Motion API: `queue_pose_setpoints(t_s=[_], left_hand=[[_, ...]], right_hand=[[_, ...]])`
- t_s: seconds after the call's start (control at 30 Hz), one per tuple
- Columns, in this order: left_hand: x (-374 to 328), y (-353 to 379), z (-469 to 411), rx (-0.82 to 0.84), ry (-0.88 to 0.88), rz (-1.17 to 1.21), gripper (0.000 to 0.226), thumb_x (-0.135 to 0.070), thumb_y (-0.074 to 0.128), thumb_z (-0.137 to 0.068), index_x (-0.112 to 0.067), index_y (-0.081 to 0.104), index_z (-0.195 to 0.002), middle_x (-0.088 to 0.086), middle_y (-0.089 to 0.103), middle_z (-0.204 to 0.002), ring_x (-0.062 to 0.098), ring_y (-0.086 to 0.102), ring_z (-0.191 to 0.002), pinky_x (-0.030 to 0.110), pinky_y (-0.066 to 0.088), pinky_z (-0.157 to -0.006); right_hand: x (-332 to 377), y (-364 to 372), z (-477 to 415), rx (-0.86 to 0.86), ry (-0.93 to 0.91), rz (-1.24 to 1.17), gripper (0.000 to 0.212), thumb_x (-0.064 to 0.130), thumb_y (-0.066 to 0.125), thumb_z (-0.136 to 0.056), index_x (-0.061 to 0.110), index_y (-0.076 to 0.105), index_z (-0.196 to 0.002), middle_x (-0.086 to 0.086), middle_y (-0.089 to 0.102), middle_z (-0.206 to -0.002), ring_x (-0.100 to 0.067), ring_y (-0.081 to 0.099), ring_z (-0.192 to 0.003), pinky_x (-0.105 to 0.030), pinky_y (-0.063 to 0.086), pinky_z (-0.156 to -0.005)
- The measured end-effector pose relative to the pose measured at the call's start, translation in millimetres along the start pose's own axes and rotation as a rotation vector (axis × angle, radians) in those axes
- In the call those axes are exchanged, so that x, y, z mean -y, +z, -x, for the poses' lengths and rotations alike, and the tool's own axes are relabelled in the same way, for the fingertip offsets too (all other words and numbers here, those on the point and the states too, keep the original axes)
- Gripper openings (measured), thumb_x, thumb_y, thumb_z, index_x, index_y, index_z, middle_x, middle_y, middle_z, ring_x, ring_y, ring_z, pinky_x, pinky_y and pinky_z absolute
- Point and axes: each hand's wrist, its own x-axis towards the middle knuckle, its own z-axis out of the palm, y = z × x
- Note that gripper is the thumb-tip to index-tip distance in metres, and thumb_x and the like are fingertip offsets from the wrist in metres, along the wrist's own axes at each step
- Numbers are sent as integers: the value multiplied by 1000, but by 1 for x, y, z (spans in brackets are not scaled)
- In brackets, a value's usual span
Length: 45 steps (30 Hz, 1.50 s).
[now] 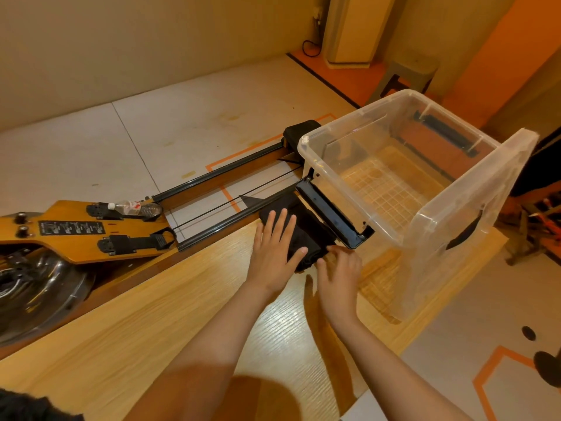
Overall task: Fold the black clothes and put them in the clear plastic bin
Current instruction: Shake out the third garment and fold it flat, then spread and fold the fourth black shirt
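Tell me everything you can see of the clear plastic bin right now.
The clear plastic bin is a see-through rectangular tub with a thick rolled rim, a gridded floor and black latch pieces at its sides. It stands upright and lidless on the right end of the wooden table, with nothing visible inside. The folded black cloth lies just beside one latch; neither the left hand nor the right hand appears to touch the bin.

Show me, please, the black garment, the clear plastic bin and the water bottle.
black garment (312,232): head view, exposed cloth
clear plastic bin (449,268): head view, near end wall
water bottle (136,208): head view, its body
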Motion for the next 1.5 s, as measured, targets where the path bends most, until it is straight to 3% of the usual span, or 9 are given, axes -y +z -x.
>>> queue_pose_setpoints(t_s=[0.13,0.2,0.3,0.43,0.63,0.9,1.1,1.27,1.5], left_hand=[[-6,3,3,44,-50,-18,66,-55,20,-101,-24,-2,-155,-2,-13,-162,15,-25,-145,38,-17,-118],[-5,4,5,91,-79,-41,66,-55,20,-101,-25,-2,-155,-2,-13,-162,15,-23,-146,40,-15,-119],[-2,3,4,169,-124,-52,70,-61,20,-99,-26,-1,-155,-2,-13,-162,16,-20,-147,42,-10,-120],[-6,-2,2,222,-145,-38,72,-62,23,-98,-26,-1,-155,-1,-13,-162,17,-19,-147,43,-6,-121],[-5,-19,24,57,-146,-3,68,-54,29,-100,-27,-2,-155,-3,-17,-161,15,-22,-146,40,-10,-121],[22,-38,118,-120,-392,-75,69,-55,25,-100,-29,-10,-152,-6,-20,-160,14,-27,-144,38,-17,-117],[59,-54,214,-220,-607,-138,72,-61,10,-94,-26,-9,-154,-4,-19,-160,14,-28,-145,39,-19,-116],[88,-59,302,-333,-842,-158,74,-60,13,-94,-19,7,-155,-1,-5,-162,16,-16,-148,42,-12,-118],[111,-63,391,-391,-1071,-286,69,-51,35,-99,-12,19,-154,8,11,-163,25,2,-150,48,3,-119]], right_hand=[[-13,3,-1,271,-418,412,58,32,46,-99,21,25,-152,6,16,-160,-11,6,-147,-34,8,-115],[-19,5,-8,381,-419,506,62,47,27,-100,25,7,-154,9,-5,-159,-7,-14,-145,-34,-5,-116],[-28,5,-15,497,-374,640,72,63,-3,-86,31,-10,-150,3,-6,-162,-16,-17,-147,-42,-8,-118],[-29,1,-18,600,-332,712,79,76,-14,-77,32,-26,-141,2,-12,-162,-15,-25,-142,-44,-10,-117],[-14,-11,-14,534,-387,668,77,71,-9,-78,34,-25,-143,-1,-19,-159,-20,-19,-145,-43,-9,-117],[14,18,37,475,-730,550,69,58,25,-98,31,-5,-154,-1,-8,-162,-19,-17,-148,-40,-10,-118],[58,57,92,649,-956,507,65,56,25,-97,27,8,-154,-4,6,-161,-21,-9,-148,-39,-7,-117],[101,89,153,927,-1094,424,74,59,5,-88,26,3,-154,1,-6,-162,-21,-21,-146,-44,-6,-121],[143,129,234,1108,-1177,352,66,42,39,-101,23,6,-155,2,-2,-163,-15,-11,-149,-35,-9,-116]])
